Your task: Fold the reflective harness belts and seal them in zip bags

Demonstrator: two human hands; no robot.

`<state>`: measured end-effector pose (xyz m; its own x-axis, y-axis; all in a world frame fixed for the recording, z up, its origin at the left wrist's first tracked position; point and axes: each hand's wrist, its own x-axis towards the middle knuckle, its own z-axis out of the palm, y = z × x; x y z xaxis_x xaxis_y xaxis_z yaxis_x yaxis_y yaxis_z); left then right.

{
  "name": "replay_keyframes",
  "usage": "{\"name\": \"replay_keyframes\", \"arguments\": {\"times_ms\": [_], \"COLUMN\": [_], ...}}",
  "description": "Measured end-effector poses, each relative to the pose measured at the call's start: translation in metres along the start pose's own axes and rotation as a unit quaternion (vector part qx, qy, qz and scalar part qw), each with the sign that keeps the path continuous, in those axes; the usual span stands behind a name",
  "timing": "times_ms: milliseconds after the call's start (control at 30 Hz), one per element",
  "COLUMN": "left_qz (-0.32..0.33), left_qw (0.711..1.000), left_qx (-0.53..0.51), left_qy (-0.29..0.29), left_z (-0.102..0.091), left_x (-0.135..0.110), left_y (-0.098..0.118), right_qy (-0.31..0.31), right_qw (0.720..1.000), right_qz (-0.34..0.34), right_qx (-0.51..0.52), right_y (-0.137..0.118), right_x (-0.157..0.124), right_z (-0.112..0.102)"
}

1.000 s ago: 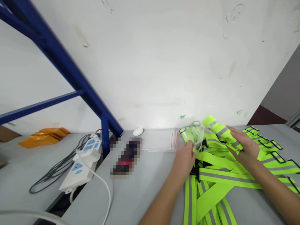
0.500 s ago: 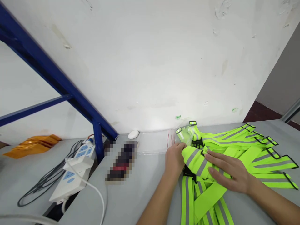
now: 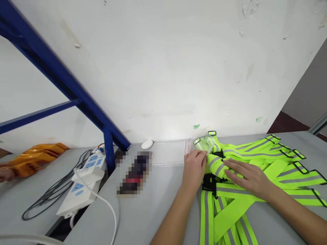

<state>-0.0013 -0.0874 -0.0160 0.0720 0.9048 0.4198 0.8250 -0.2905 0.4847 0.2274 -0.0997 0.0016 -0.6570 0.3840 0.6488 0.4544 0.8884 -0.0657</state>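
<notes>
Grey desk [image 3: 158, 200], white wall [image 3: 166, 61] behind; left grip [image 3: 195, 166] apparently pinching a clear plastic bag [image 3: 205, 142] just beyond its fingers; right grip [image 3: 246, 175] clasps a rolled reflective strap [image 3: 216, 164] between both grips, loose reflective straps [image 3: 274, 170] spread beneath.

left forearm [image 3: 171, 212]: bare | right forearm [image 3: 297, 211]: bare | left hand [image 3: 193, 169], right hand [image 3: 255, 180]: bare | fingers [image 3: 237, 167]: slim

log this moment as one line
left hand: holding clear bag; right hand: on rolled strap; nearby: yellow-green straps; farther left: power strips, orange packaging
</notes>
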Motion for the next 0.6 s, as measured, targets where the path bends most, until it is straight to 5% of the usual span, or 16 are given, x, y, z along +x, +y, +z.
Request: {"name": "replay_keyframes", "arguments": {"times_ms": [167,333,400,467,533,600], "left_qz": [-0.043,-0.032,-0.068,-0.120,-0.183,-0.236], "left_qw": [0.995,0.968,0.908,0.816,0.742,0.701], "left_qx": [0.007,-0.226,-0.398,-0.545,-0.619,-0.642], "left_qy": [-0.095,-0.099,-0.110,-0.151,-0.184,-0.203], "left_z": [0.006,-0.010,-0.020,-0.025,-0.026,-0.024], "left_x": [-0.001,0.000,0.001,0.001,-0.002,-0.006], "left_y": [-0.004,-0.004,0.000,0.009,0.023,0.036], "right_qy": [0.049,0.056,0.064,0.069,0.073,0.082], "right_qw": [0.998,0.997,0.995,0.993,0.990,0.987], "right_qz": [0.012,-0.050,-0.069,-0.085,-0.111,-0.136], "right_qx": [0.039,-0.001,-0.022,-0.036,-0.040,-0.032], "right_y": [-0.008,-0.008,-0.007,-0.009,-0.013,-0.017], "right_x": [-0.001,-0.002,-0.001,0.002,0.004,0.005], "right_z": [-0.006,-0.005,-0.004,-0.003,-0.002,-0.001]}}
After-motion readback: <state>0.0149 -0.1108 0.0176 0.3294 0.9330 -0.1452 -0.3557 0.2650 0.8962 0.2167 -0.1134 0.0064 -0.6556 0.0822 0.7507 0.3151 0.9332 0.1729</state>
